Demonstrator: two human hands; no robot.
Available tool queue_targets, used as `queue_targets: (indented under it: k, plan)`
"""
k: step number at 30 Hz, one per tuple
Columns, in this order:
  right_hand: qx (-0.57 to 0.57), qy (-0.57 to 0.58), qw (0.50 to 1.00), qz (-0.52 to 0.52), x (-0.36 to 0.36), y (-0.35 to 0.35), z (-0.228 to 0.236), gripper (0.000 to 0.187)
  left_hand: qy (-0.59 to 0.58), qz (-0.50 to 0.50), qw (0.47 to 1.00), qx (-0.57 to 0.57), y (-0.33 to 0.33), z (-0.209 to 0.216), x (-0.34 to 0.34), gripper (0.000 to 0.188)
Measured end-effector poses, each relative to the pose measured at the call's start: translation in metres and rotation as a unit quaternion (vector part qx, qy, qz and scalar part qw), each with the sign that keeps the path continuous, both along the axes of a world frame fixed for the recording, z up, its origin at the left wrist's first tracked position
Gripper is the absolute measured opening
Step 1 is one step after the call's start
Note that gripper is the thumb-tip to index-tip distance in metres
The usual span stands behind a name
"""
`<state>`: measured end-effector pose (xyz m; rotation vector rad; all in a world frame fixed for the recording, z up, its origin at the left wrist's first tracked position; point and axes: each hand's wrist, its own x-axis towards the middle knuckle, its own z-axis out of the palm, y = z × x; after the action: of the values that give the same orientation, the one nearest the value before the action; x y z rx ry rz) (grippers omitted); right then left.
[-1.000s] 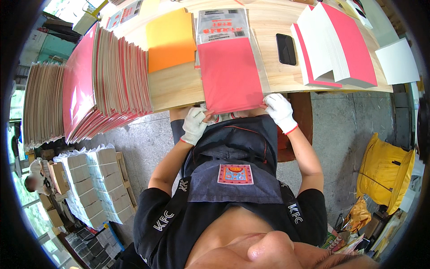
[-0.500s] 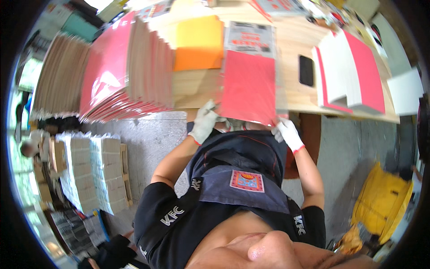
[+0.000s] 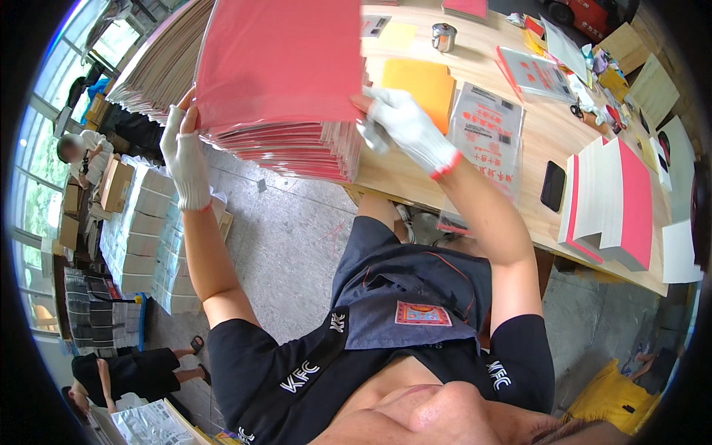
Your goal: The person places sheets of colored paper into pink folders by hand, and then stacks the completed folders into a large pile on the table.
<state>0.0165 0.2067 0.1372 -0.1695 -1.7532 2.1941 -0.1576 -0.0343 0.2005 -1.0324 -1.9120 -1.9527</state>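
A pink-red booklet (image 3: 278, 59) in a clear plastic sleeve is held over the top of a tall stack of similar sleeved booklets (image 3: 297, 152). My left hand (image 3: 184, 159), in a white glove with bare fingertips, is closed on its near left corner. On the near right corner my right hand (image 3: 404, 126), gloved the same way, pinches the edge. Whether the booklet rests on the stack or hovers just above it, I cannot tell. Right of the stack are orange-yellow sheets (image 3: 419, 85) and a pile of clear printed plastic sleeves (image 3: 486, 130).
A black phone (image 3: 553, 185) lies beside thick white books with pink-red covers (image 3: 623, 200) at the table's right. Farther back stands a metal cup (image 3: 443, 37). Another booklet stack (image 3: 159, 63) is at the far left. Wrapped bundles (image 3: 137, 222) stand on the floor; other people are to the left.
Both hands have moved from the table's front edge up and left, carrying the sleeved booklet onto or over the stack. The pile of plastic sleeves is now uncovered. My view has turned left.
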Motion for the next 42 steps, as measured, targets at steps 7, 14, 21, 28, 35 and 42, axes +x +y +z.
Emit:
queue_targets:
  k: [7, 14, 21, 28, 35, 42]
  plan:
    - [0.000, -0.036, 0.999, 0.037, -0.021, -0.016, -0.017, 0.032, 0.084, 0.054, 0.988, -0.118, -0.040, -0.094, -0.078, 0.048]
    - [0.530, -0.173, 0.803, -0.210, 0.107, 0.005, -0.135, 0.033, 0.333, -0.027, 0.943, -0.001, 0.005, -0.180, 0.041, 0.050]
    - [0.669, -0.335, 0.609, -0.264, 0.164, 0.088, -0.225, 0.051, 0.229, -0.248, 0.914, -0.227, 0.179, -0.233, 0.115, 0.040]
    - [0.621, -0.286, 0.713, -0.157, 0.168, 0.127, -0.177, 0.044, 0.325, -0.172, 0.804, -0.466, 0.294, -0.298, 0.036, 0.056]
    - [0.517, -0.493, 0.585, -0.384, 0.345, 0.145, -0.008, 0.038, 0.335, -0.235, 0.819, -0.403, 0.298, -0.304, 0.016, 0.033]
    - [0.421, -0.630, 0.516, -0.401, 0.443, 0.170, 0.026, 0.053, 0.080, -0.108, 0.964, -0.230, 0.320, -0.299, 0.036, 0.019]
